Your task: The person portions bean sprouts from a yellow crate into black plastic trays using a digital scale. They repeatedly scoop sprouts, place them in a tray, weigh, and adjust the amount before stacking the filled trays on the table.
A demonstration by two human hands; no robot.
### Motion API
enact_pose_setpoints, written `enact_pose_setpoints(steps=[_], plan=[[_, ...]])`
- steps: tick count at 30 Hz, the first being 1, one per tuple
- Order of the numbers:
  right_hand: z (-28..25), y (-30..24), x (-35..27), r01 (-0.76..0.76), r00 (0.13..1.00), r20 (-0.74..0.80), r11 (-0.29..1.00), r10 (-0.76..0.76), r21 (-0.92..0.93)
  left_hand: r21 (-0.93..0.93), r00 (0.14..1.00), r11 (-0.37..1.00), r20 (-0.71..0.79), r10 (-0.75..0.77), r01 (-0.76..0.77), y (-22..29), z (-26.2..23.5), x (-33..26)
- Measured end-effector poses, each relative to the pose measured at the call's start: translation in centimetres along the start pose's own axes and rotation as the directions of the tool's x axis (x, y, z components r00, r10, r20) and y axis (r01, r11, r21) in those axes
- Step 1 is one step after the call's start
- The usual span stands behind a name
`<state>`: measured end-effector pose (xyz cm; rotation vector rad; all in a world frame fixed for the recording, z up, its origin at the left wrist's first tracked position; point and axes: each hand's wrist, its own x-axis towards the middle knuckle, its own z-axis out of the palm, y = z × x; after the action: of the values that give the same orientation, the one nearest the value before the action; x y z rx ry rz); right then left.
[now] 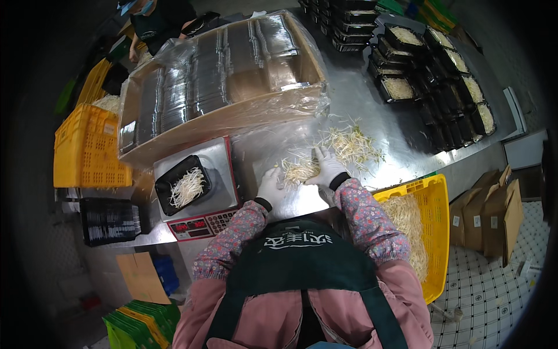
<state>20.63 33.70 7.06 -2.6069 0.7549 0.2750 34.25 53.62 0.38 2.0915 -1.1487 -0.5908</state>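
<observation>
Sprouts [302, 170], pale and thread-thin, lie in a loose clump on the steel table [372, 116], pinched between the two gloved hands. The left hand [271, 185] cups the clump's near-left edge with fingers curled against it; the right hand [328, 167] presses on its right side, fingers spread and half-closed over the strands, so both grips rest on the pile rather than clenching it. Judged by look, the stalks are light, limp, damp and easily snapped; they would best be gathered by scooping from beneath with both palms, not squeezed. Beyond the right grip, further strands [351, 145] scatter across the table. Left of the left grip stands a scale [224, 168] carrying a black tray [168, 183] partly filled with sprouts. Behind both grips sits a plastic-wrapped carton of tray stacks [226, 70]; far right of them, filled black trays [430, 64] are stacked. A yellow crate [433, 209] of sprouts lies near the right elbow.
</observation>
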Motion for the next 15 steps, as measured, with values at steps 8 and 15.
enact_pose_setpoints(steps=[8,15], plan=[[3.4,0.6,1.8,0.013,0.987,-0.157,0.978,0.02,0.206,-0.288,0.997,0.955,0.034,-0.065,0.072,2.3,-3.2,-2.8],[2.1,5.5,4.6,-0.127,0.985,0.061,0.445,0.159,0.886,-0.617,0.959,0.787,-0.222,-0.175,0.001,4.7,-13.1,-8.0]])
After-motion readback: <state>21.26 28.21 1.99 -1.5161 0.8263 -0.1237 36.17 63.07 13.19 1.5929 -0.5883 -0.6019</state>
